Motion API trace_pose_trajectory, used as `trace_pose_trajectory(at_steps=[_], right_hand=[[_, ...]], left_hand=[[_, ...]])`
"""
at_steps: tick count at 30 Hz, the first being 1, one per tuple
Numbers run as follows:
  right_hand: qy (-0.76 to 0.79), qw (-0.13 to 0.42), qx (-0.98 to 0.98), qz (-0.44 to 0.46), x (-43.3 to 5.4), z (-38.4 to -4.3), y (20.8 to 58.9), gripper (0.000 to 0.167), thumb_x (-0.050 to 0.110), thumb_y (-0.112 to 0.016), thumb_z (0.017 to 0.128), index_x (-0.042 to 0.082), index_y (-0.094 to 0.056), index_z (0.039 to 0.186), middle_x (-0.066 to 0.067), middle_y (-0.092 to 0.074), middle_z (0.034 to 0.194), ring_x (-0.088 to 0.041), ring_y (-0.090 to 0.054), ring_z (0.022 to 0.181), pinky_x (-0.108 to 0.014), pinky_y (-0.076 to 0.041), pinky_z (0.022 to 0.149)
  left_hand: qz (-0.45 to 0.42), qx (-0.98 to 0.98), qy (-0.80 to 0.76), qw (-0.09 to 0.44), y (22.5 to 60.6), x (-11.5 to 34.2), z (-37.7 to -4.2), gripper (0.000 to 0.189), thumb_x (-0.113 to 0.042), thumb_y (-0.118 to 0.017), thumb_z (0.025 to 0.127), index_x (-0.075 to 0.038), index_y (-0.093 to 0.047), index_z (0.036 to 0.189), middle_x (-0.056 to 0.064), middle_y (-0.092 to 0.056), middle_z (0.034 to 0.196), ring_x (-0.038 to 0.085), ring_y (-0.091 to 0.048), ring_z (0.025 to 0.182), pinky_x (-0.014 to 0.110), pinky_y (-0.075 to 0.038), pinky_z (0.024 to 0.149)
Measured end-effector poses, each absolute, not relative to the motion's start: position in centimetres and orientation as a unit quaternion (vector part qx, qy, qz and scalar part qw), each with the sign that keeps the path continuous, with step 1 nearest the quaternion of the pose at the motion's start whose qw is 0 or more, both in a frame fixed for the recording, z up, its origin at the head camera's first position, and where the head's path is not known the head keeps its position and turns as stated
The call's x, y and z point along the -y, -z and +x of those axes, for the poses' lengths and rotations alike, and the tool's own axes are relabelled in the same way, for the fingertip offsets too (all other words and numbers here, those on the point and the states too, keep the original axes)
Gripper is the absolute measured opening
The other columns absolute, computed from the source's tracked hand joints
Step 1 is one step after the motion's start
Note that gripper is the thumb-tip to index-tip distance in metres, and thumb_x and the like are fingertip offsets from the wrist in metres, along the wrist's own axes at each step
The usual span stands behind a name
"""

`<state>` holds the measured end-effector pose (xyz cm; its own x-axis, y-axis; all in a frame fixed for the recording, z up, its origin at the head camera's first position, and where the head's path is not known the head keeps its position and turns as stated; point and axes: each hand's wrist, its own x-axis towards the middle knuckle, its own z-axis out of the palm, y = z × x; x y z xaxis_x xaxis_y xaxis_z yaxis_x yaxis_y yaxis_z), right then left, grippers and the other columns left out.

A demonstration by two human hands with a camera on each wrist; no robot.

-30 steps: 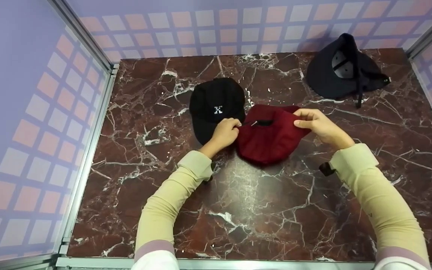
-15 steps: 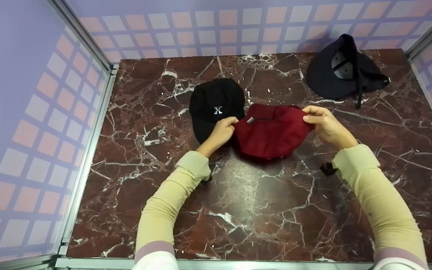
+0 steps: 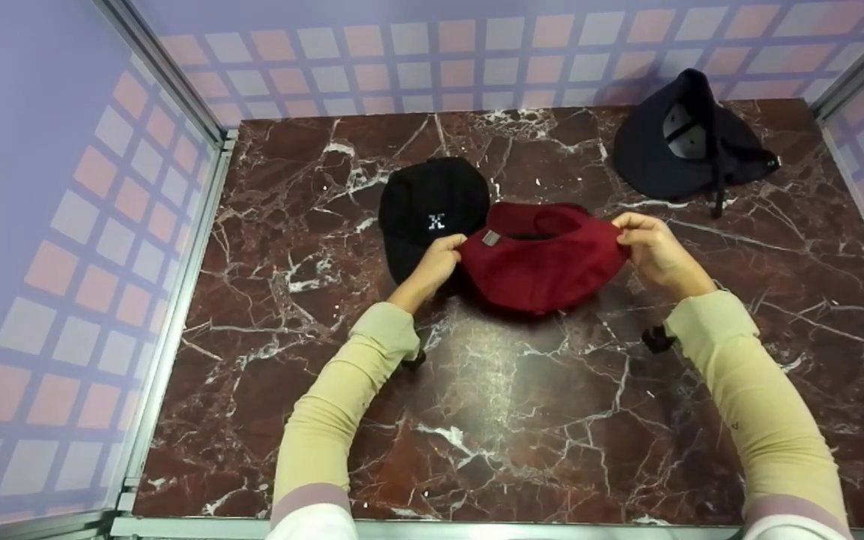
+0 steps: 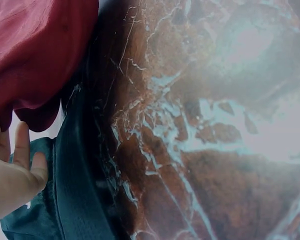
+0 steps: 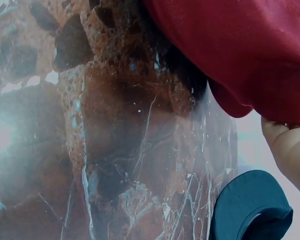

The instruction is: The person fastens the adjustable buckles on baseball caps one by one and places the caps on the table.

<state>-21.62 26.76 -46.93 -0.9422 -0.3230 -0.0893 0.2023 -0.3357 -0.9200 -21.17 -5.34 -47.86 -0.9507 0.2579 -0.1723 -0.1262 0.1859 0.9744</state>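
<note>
Both hands stretch a dark red cap (image 3: 544, 274) between them over the middle of the table. Its opening faces up and away, and a small pale tag (image 3: 490, 238) shows at the inner left edge. The left hand (image 3: 432, 270) pinches the cap's left edge. On the opposite side, the right hand (image 3: 655, 251) pinches the right edge between thumb and fingers. Just behind the left hand, a black cap (image 3: 432, 199) with a small white mark lies crown up, partly covered by that hand. In the right wrist view, the red cap's underside (image 5: 250, 55) hangs above the table.
A dark navy cap (image 3: 649, 146) lies tipped with its inside showing at the back right, against the patterned back wall (image 3: 477, 56). A metal-framed side panel (image 3: 49, 247) borders the marbled table (image 3: 289, 420) on the left.
The red cap has been pulled wider and tilted, so its opening and tag show more. The left hand has shifted slightly left, the right hand slightly right. The other caps stay put.
</note>
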Motion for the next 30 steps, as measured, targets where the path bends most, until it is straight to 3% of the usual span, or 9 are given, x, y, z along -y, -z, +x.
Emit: trace_pose_trajectory(at_steps=[3, 7, 12, 16, 20, 23, 27, 30], right_hand=[[0.802, 0.159, -0.573, -0.053, -26.6, -21.7, 46.6, 0.037, -0.015, -0.030, 0.074, 0.007, -0.059, 0.073, 0.002, -0.055, 0.063, -0.008, -0.049, 0.055, -0.019, -0.038, 0.048], [0.785, 0.181, -0.590, -0.057, -26.5, -21.6, 45.4, 0.031, -0.013, -0.032, 0.081, 0.005, -0.058, 0.080, 0.001, -0.057, 0.067, -0.008, -0.050, 0.055, -0.018, -0.037, 0.045], [0.734, 0.165, -0.655, -0.068, -25.8, -21.7, 43.9, 0.014, -0.003, -0.045, 0.086, 0.001, -0.054, 0.095, -0.001, -0.062, 0.083, -0.008, -0.056, 0.066, -0.017, -0.042, 0.052], [0.633, 0.118, -0.757, -0.110, -24.4, -21.8, 42.8, 0.028, 0.001, -0.052, 0.084, -0.002, -0.049, 0.112, 0.004, -0.058, 0.100, -0.005, -0.055, 0.087, -0.017, -0.043, 0.072], [0.531, 0.124, -0.816, -0.193, -22.3, -21.7, 41.9, 0.043, 0.002, -0.058, 0.079, -0.004, -0.046, 0.120, -0.006, -0.052, 0.117, -0.008, -0.048, 0.104, -0.025, -0.037, 0.090], [0.466, 0.159, -0.830, -0.263, -20.6, -21.8, 41.7, 0.048, 0.003, -0.061, 0.076, -0.002, -0.046, 0.121, -0.017, -0.049, 0.121, -0.019, -0.047, 0.108, -0.033, -0.036, 0.092], [0.382, 0.212, -0.843, -0.314, -18.8, -22.0, 41.8, 0.052, 0.006, -0.061, 0.072, 0.001, -0.046, 0.121, -0.020, -0.050, 0.121, -0.031, -0.045, 0.111, -0.044, -0.036, 0.092], [0.326, 0.237, -0.855, -0.325, -17.7, -22.3, 42.2, 0.052, 0.006, -0.059, 0.069, 0.000, -0.047, 0.120, -0.020, -0.052, 0.120, -0.033, -0.046, 0.112, -0.048, -0.035, 0.093]], left_hand=[[0.045, -0.759, -0.634, 0.142, 48.0, 5.2, -21.1, 0.026, 0.015, -0.034, 0.068, -0.006, -0.048, 0.065, -0.002, -0.043, 0.063, 0.016, -0.039, 0.066, 0.020, -0.031, 0.061], [0.047, -0.770, -0.625, 0.122, 48.8, 4.9, -21.2, 0.026, 0.014, -0.034, 0.068, -0.007, -0.048, 0.065, -0.002, -0.044, 0.066, 0.014, -0.040, 0.067, 0.019, -0.030, 0.060], [0.048, -0.783, -0.609, 0.117, 48.7, 4.8, -21.1, 0.025, 0.014, -0.035, 0.070, -0.004, -0.052, 0.069, 0.001, -0.051, 0.080, 0.011, -0.043, 0.078, 0.019, -0.032, 0.068], [0.052, -0.782, -0.611, 0.114, 48.5, 4.5, -21.0, 0.025, 0.014, -0.036, 0.069, -0.002, -0.054, 0.071, 0.008, -0.057, 0.094, 0.013, -0.047, 0.089, 0.018, -0.035, 0.077], [0.064, -0.778, -0.616, 0.109, 48.3, 4.3, -20.9, 0.024, 0.014, -0.035, 0.069, 0.002, -0.056, 0.072, 0.014, -0.058, 0.102, 0.018, -0.050, 0.099, 0.020, -0.037, 0.085], [0.077, -0.773, -0.621, 0.103, 48.1, 4.1, -20.9, 0.023, 0.015, -0.035, 0.070, 0.005, -0.056, 0.073, 0.017, -0.058, 0.105, 0.022, -0.050, 0.103, 0.023, -0.037, 0.089], [0.089, -0.772, -0.620, 0.104, 47.9, 4.0, -20.8, 0.022, 0.015, -0.034, 0.072, 0.005, -0.054, 0.073, 0.019, -0.057, 0.107, 0.024, -0.050, 0.105, 0.021, -0.036, 0.088], [0.091, -0.778, -0.613, 0.109, 47.8, 3.9, -20.9, 0.022, 0.015, -0.034, 0.072, 0.004, -0.053, 0.073, 0.018, -0.057, 0.109, 0.022, -0.050, 0.106, 0.018, -0.035, 0.086]])
